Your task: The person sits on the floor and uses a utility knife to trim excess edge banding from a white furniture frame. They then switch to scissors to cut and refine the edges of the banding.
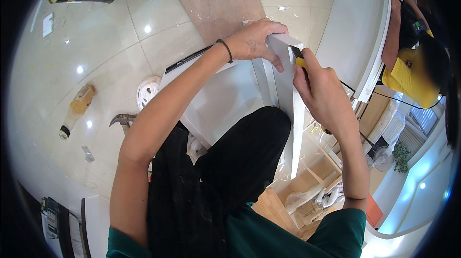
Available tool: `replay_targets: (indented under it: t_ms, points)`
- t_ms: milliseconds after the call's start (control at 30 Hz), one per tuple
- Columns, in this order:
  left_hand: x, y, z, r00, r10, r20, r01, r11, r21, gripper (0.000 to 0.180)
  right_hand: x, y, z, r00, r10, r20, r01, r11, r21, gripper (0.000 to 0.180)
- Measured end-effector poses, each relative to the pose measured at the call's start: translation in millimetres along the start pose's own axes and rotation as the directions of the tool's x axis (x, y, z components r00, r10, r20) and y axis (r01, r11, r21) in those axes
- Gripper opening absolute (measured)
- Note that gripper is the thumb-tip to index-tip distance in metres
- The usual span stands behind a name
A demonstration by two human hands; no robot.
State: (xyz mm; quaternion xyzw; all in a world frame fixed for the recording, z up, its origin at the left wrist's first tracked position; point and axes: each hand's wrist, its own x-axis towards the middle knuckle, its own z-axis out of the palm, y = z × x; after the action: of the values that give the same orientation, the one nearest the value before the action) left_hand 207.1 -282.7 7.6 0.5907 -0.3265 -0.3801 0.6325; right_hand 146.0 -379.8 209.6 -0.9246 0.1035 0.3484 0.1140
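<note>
**White panel's upper end pinned between two hands, long axis running to six o'clock**

With the clock centred on the upper end of the white panel [285, 80] and twelve at the top of the view, the panel is seen stood on edge, its long axis drawn down towards six o'clock. The end is gripped by the left hand [252, 42], which is set at nine o'clock, fingers hooked over the corner and thumb pressed along the face.

A yellow-and-black tool [299, 60] is held in the closed right hand [326, 90], placed between four and five o'clock. The tool's dark tip is brought to the narrow edge just below the end; whether the edge is actually touched cannot be told. Both hands are about equally near, so the relation judged to matter most is the tip's angle to that long edge, with the corner steadied from the opposite side.

At eight o'clock a white box-like frame [235, 85] is seen beside the panel, and at seven a black-clad knee [264, 133] is set close against it. Farther out at eight, a hammer [123, 118] is partly hidden by the left forearm.
</note>
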Motion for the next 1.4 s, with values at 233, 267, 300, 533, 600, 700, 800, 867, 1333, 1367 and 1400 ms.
replay_targets:
  t_ms: [233,267,300,533,600,700,800,867,1333,1367,1400]
  points:
    - [0.3,-1.2,0.4,0.999,0.027,-0.037,-0.026,0.999,0.036,0.056,3.6,0.0,-7.1,0.998,0.019,0.053,-0.019,1.0,-0.005,0.028]
    - [0.6,-1.4,1.2,0.998,0.032,-0.051,-0.032,0.999,0.019,0.057,3.9,-0.3,-8.6,0.996,0.048,0.08,-0.048,0.999,-0.003,0.032]
    - [1.1,-1.5,2.1,0.996,0.048,-0.068,-0.048,0.999,0.009,0.059,4.4,-0.6,-9.5,0.995,0.044,0.085,-0.044,0.999,-0.002,0.031]
    - [0.9,-1.5,1.1,0.999,0.008,-0.034,-0.008,1.0,0.005,0.055,7.3,-1.4,-11.3,0.998,-0.021,0.058,0.022,1.0,-0.009,0.021]
    - [1.3,-1.1,0.7,0.999,0.015,-0.033,-0.015,1.0,-0.004,0.056,8.4,-0.4,-12.1,0.997,-0.024,0.069,0.024,1.0,-0.004,0.022]
    - [0.8,-0.5,0.9,0.999,0.02,-0.051,-0.019,1.0,0.007,0.056,10.9,2.3,-14.1,0.994,-0.02,0.109,0.016,0.999,0.04,0.025]
    - [0.2,-0.2,1.5,0.999,0.018,-0.048,-0.017,1.0,0.012,0.057,12.5,5.0,-15.4,0.99,-0.016,0.142,0.004,0.996,0.088,0.024]
    - [0.8,-0.7,1.6,0.999,0.007,-0.041,-0.007,1.0,0.008,0.057,12.1,6.0,-14.6,0.99,-0.013,0.141,0.005,0.998,0.056,0.023]
    - [-1.2,-3.4,5.7,0.996,-0.041,-0.077,0.037,0.998,-0.043,0.062,15.0,5.5,-12.7,0.992,-0.064,0.105,0.063,0.998,0.005,0.025]
    - [-0.9,-4.3,4.7,0.996,-0.031,-0.083,0.027,0.998,-0.049,0.062,15.6,5.2,-12.7,0.992,-0.096,0.083,0.094,0.995,0.023,0.025]
    - [-1.6,-5.0,5.1,0.997,-0.029,-0.078,0.025,0.998,-0.057,0.062,15.3,4.9,-13.0,0.992,-0.064,0.107,0.066,0.998,-0.012,0.025]
